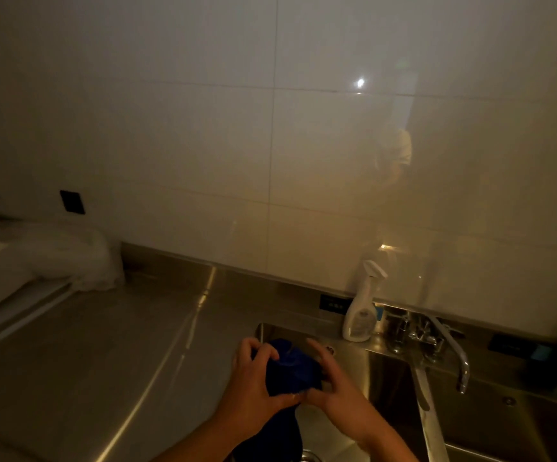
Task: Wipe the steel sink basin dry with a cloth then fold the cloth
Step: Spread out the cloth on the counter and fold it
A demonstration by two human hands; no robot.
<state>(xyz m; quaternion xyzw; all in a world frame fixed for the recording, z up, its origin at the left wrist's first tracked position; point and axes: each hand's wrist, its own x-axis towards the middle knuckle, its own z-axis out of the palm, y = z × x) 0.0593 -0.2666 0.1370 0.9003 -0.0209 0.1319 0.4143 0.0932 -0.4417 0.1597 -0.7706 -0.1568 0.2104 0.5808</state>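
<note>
Over the steel sink basin (391,381), blue cloth (291,371) in the curled left hand (249,386), straight-fingered right hand (336,391) against it.

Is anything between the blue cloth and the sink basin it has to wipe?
Nothing visible. The left hand grips the blue cloth, the right hand touches it, right above the sink basin. The spray bottle on the back ledge and the faucet to the right stand clear of the way down.

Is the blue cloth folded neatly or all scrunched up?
Scrunched up. The blue cloth is a rounded bundle, not flat: the left hand grips it, the right hand presses its side.
</note>
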